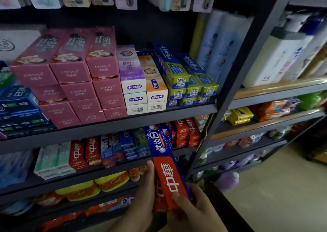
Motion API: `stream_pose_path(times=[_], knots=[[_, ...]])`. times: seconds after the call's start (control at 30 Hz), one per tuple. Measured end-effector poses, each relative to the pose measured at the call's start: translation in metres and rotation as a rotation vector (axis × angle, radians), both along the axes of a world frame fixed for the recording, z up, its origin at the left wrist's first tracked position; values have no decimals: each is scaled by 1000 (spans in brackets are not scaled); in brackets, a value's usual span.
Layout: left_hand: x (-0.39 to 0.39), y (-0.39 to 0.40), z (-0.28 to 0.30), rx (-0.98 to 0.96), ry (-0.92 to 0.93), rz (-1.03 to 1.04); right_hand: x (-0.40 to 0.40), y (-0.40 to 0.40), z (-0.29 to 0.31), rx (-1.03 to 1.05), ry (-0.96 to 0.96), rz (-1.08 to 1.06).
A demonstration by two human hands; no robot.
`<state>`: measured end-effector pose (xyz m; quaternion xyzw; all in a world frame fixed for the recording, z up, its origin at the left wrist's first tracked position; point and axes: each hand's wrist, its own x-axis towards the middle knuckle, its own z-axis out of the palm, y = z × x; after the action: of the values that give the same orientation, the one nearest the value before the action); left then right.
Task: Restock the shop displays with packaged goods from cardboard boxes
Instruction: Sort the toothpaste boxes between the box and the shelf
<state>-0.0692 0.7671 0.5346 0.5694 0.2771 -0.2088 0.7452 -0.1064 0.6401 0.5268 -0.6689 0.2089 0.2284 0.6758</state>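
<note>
A single head-worn wide-angle view is aimed forward and down, set close to the shelf unit (123, 123), angled toward its right.

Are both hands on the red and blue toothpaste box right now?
Yes: the left hand and right hand both grip the long red and blue cardboard toothpaste box at its lower end.

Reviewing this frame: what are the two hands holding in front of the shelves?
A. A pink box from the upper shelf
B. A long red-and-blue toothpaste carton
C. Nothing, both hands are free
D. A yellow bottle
B: the left hand and the right hand grip the lower end of a red-and-blue toothpaste carton, whose blue end points up toward the second shelf.
</note>
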Motion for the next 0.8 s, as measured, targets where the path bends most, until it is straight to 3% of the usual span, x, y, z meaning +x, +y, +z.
stream_pose_path(times=[0.17, 0.27, 0.5, 0.8], knots=[[3, 4, -12, 152, 46, 14, 3, -17, -12, 126, -5, -232], [4, 9, -15, 176, 65, -4, 14, -34, -19, 90, -63, -341], [4, 14, -25, 209, 89, -34, 65, -65, -26, 71, -155, -382], [7, 18, -32, 193, 95, -9, 119, -69, -63, 81, -107, -440]])
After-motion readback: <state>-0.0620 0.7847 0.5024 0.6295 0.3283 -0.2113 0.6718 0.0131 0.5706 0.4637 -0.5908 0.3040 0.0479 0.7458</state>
